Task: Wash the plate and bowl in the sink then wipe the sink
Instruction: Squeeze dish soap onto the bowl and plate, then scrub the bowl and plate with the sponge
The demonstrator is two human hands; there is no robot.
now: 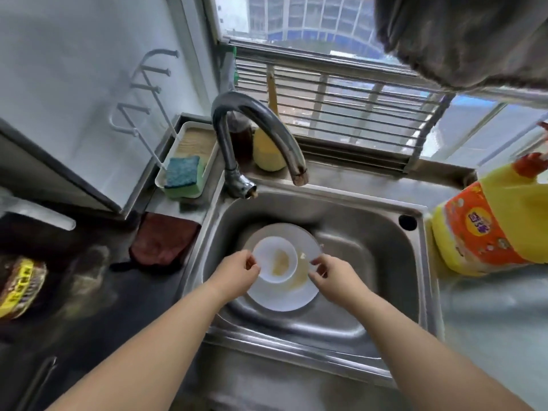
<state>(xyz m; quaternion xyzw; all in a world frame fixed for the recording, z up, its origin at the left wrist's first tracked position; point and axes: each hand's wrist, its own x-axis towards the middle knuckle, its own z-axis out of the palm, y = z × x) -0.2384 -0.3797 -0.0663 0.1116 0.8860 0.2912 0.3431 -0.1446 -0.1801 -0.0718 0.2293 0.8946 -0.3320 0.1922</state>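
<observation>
The plate point(281, 295) lies flat on the sink point(370, 262) floor, left of centre, with the bowl point(275, 259) sitting upright on it toward the plate's 10 o'clock. Both carry yellowish residue: a smear inside the bowl and a streak on the plate at the bowl's 4 o'clock. Nothing appears washed.

Hands: our left hand point(237, 274) has curled fingers at the bowl's 9 o'clock rim and seems to pinch it. Our right hand point(329, 277) has curled fingers at the plate's 3 o'clock edge; whether it grips the plate or only touches it, we cannot tell.

Progress, as a judgement: very early. The faucet point(258, 126) arches over the sink from 12 o'clock and no water shows at its spout. The sponge point(182, 173), blue on green, sits unused in a white tray point(204, 137) at 10 o'clock from the sink. A dark red cloth point(161, 241) lies on the bench point(489, 315) at 9 o'clock. Still to do: washing both dishes, rinsing, wiping the sink.

Writing: a yellow detergent bottle point(489, 223) stands at 3 o'clock; its orange label has characters too blurred to read. A dark package point(20, 286) at far 9 o'clock has a yellow band with print, also illegible. A yellow bottle point(268, 149) stands behind the faucet, with no label legible.
</observation>
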